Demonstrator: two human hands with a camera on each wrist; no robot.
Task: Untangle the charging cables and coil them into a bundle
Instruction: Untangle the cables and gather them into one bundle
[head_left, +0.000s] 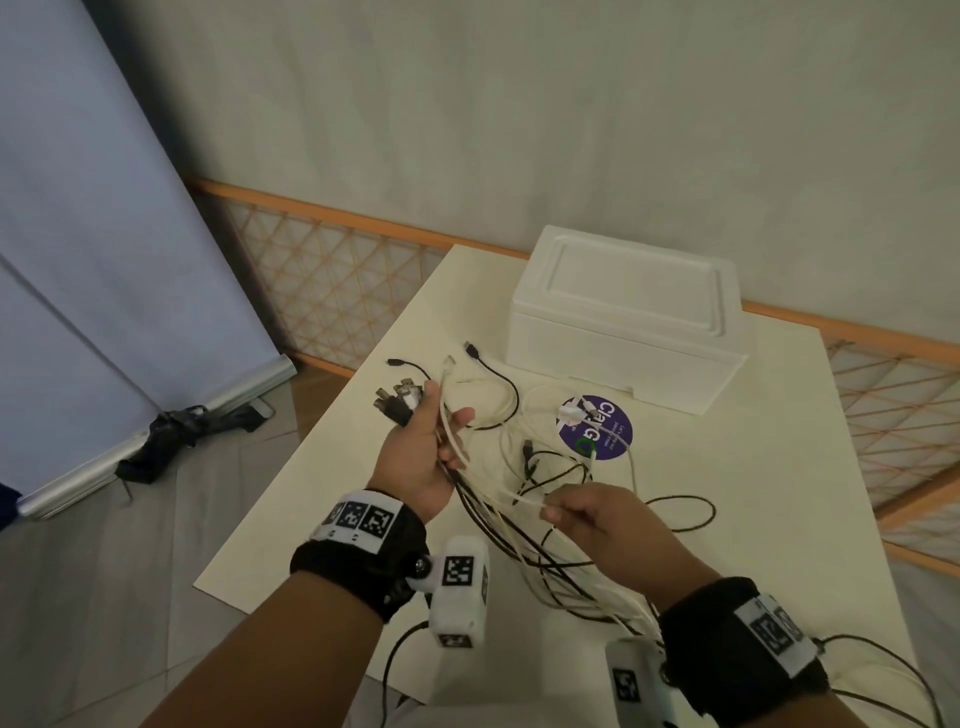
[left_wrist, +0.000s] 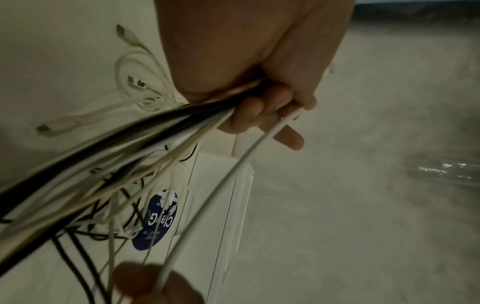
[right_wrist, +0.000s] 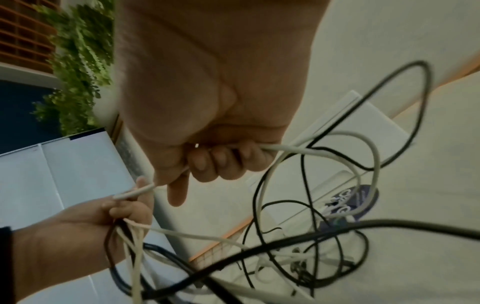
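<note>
Smooth plastic-sheathed cables (head_left: 524, 540) with metal plugs (head_left: 397, 397); matt white foam-like box (head_left: 623, 322); glossy round sticker (head_left: 597, 427); matt table (head_left: 779, 545).

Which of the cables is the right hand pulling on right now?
The white cable stretched between the right hand and left hand; the other black and white cables hang slack from the left hand's grip.

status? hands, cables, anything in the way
Left hand grips gathered cable ends. Right hand pinches one white cable. Tangle still on table. Foam box behind, clear.
</note>
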